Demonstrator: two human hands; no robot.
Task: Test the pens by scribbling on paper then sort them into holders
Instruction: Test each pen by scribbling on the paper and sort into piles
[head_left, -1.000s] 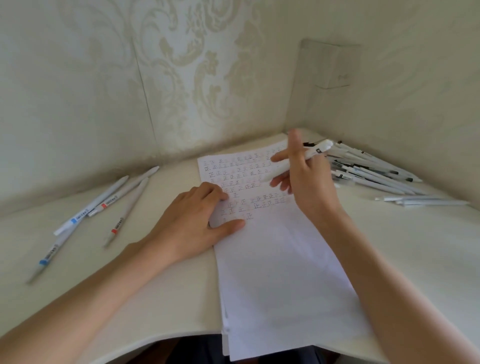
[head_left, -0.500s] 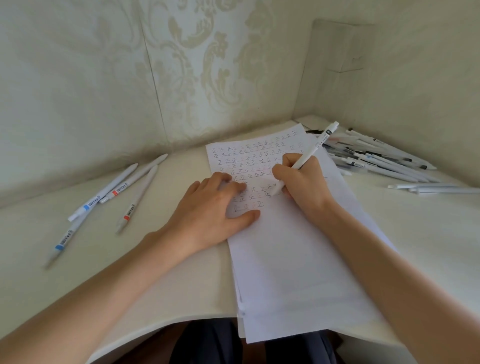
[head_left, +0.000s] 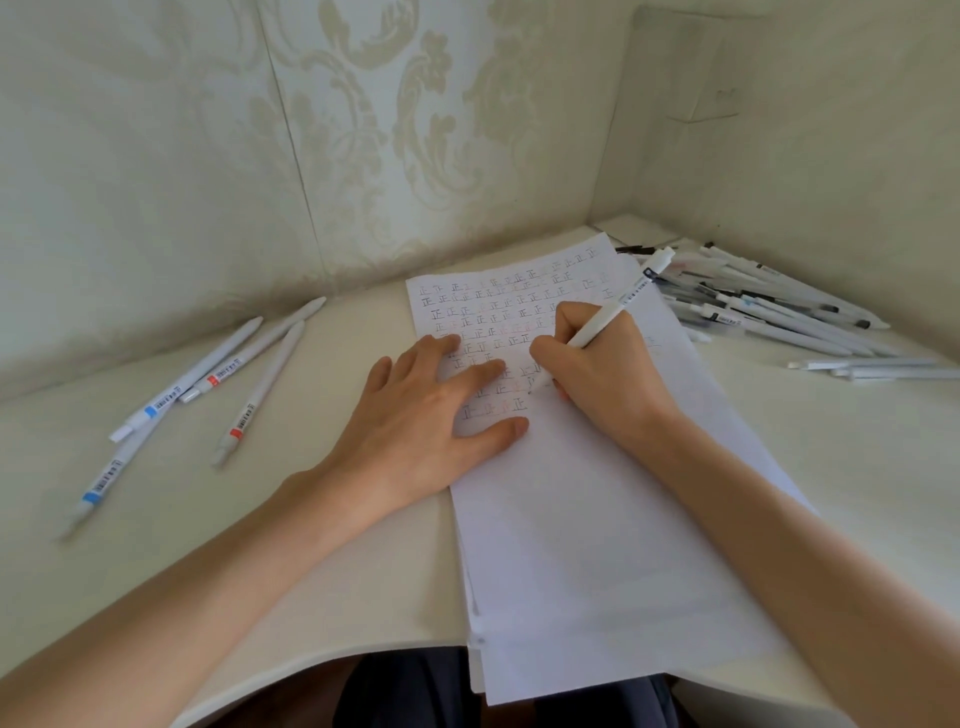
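A stack of white paper (head_left: 597, 519) lies on the desk, its upper half filled with rows of small written marks. My right hand (head_left: 597, 374) grips a white pen (head_left: 626, 306) in a writing hold, tip down on the paper at the end of the lowest rows. My left hand (head_left: 421, 415) lies flat on the sheet's left edge, fingers spread, pressing it down. Several white pens with blue or red bands (head_left: 208, 379) lie loose on the desk at the left. A heap of white pens (head_left: 769, 306) fills the far right corner.
The white desk (head_left: 156, 545) sits in a corner, with patterned wallpaper behind and a plain wall at right. Two more pens (head_left: 878, 366) lie apart at the right edge. The desk's curved front edge runs just below my forearms.
My right hand came down from holding the pen raised above the sheet and now has its tip on the paper. My left hand stayed flat on the sheet.
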